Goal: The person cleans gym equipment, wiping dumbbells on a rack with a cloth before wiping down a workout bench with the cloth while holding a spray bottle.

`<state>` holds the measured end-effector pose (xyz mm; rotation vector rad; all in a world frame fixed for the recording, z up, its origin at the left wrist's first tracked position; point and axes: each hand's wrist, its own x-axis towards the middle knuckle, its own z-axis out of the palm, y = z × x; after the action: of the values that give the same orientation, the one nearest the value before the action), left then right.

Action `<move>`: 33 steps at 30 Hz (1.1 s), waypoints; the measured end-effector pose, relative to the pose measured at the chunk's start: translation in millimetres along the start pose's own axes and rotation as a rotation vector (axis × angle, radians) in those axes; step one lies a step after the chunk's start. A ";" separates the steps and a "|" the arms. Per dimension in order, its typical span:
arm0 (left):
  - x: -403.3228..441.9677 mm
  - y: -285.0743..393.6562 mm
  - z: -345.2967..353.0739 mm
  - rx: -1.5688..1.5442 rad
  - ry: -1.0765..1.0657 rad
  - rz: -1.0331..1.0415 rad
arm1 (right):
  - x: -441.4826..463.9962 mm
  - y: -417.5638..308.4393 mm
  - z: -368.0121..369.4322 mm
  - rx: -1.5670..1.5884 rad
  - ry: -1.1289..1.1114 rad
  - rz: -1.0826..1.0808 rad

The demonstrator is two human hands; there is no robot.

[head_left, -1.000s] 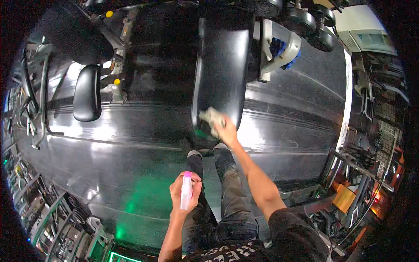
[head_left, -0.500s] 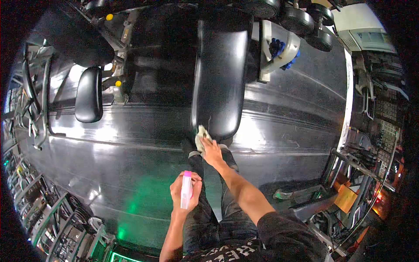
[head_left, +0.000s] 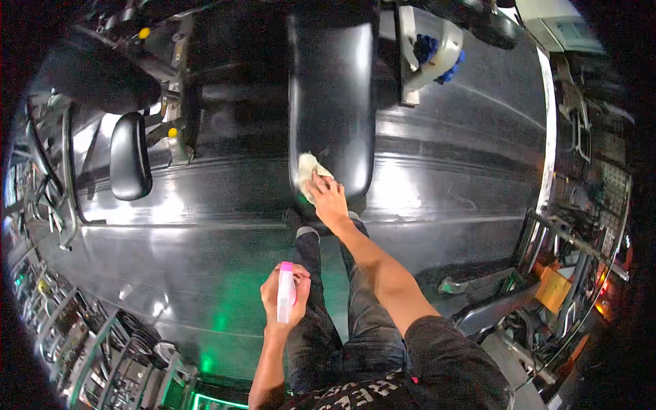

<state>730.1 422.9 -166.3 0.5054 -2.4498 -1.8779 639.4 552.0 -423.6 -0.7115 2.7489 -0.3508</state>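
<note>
A long black padded bench (head_left: 331, 96) stretches away from me in the middle of the view. My right hand (head_left: 330, 203) presses a pale, crumpled cloth (head_left: 311, 166) onto the near left part of its pad. The fingers lie over the cloth and cover part of it. Lower down, in front of my legs, my left hand (head_left: 298, 311) is wrapped round a spray bottle (head_left: 284, 292) with a white and pink head. Seen from above, the bottle's body is mostly hidden by the hand and the head.
A smaller black pad (head_left: 130, 157) on a machine frame stands to the left. Beyond the bench on the right is a white metal stand (head_left: 444, 58) with blue parts. Gym equipment lines both sides, including a wooden block (head_left: 552, 290) at the right. Dark flooring (head_left: 437, 260) surrounds my feet.
My right hand has slid the cloth forward from the bench's near edge onto the top of the pad. My left hand still grips the spray bottle. The view has shifted slightly.
</note>
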 end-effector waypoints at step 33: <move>49.0 21.8 43.4 -0.146 -0.181 -0.022 | 42.9 46.8 -22.9 0.041 0.037 -0.063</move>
<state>669.4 455.8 -166.9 0.3737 -2.3935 -2.1807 575.5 573.9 -425.2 -0.7895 2.7497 -0.4368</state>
